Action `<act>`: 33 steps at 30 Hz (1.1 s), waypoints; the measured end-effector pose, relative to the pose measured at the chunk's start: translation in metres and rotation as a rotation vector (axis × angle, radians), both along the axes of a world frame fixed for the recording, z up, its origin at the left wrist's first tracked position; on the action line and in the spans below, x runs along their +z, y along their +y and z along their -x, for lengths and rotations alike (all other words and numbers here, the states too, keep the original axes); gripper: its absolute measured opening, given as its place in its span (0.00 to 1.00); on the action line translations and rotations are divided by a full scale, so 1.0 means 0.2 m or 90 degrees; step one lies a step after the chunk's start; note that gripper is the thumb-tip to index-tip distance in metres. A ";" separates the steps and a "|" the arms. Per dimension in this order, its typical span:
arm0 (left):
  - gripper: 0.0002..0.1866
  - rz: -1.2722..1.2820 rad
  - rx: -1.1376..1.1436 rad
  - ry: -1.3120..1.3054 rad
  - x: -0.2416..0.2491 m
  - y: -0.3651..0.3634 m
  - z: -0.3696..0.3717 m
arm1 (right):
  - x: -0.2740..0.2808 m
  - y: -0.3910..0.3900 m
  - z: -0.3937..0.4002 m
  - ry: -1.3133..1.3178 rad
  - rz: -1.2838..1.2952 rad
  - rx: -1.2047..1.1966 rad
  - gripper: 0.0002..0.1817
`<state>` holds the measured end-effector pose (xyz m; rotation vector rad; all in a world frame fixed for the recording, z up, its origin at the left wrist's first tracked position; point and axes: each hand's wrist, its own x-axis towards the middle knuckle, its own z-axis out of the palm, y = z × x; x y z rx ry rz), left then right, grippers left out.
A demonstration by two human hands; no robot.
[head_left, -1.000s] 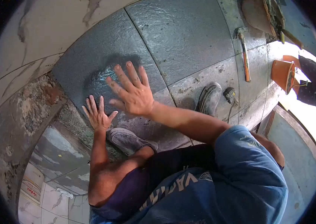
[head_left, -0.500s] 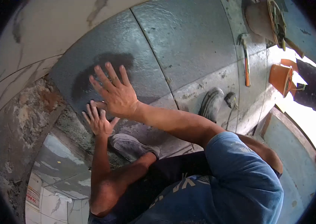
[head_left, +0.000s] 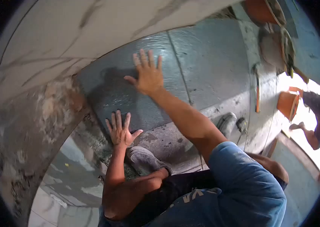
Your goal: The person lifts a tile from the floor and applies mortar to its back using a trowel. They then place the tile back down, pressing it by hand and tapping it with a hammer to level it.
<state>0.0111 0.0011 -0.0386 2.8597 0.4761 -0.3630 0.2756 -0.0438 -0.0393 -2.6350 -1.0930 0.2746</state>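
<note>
A large dark grey tile (head_left: 109, 89), with a wet sheen, lies on the floor against the marbled wall. My right hand (head_left: 149, 77) is spread flat over its upper part, palm down, near the joint with a second grey tile (head_left: 213, 62). Lower down, my left hand (head_left: 121, 131) rests with fingers apart on the tile's near edge, by the rough mortar. Neither hand holds anything. Shadow darkens the tile to the left of my right hand.
A hammer (head_left: 257, 89) lies right of the tiles, near a mortar-stained bucket (head_left: 271, 49) and an orange bucket (head_left: 287, 104). My shoes (head_left: 144, 160) stand on the dusty floor. Broken, bare mortar (head_left: 35, 132) runs along the left. Another person's leg (head_left: 311, 136) shows at far right.
My hands, close together and overlapping before, are now apart. The right hand has slid away toward the joint between the tiles. The view has shifted, and a person's leg shows at the right.
</note>
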 end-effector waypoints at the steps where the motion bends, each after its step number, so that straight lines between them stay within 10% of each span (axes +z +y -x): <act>1: 0.51 0.012 0.010 0.005 0.01 0.01 0.01 | 0.00 0.02 0.01 0.006 -0.021 0.025 0.47; 16: 0.56 0.003 0.105 -0.086 -0.03 0.06 0.02 | 0.51 0.48 0.41 -0.073 -0.341 0.272 0.41; 20: 0.57 0.004 0.137 -0.097 -0.01 0.06 0.00 | 0.04 0.45 0.28 0.034 -0.054 0.247 0.44; 33: 0.55 0.037 0.041 -0.069 0.04 -0.01 0.07 | 0.25 -0.06 0.32 0.027 -0.067 0.117 0.45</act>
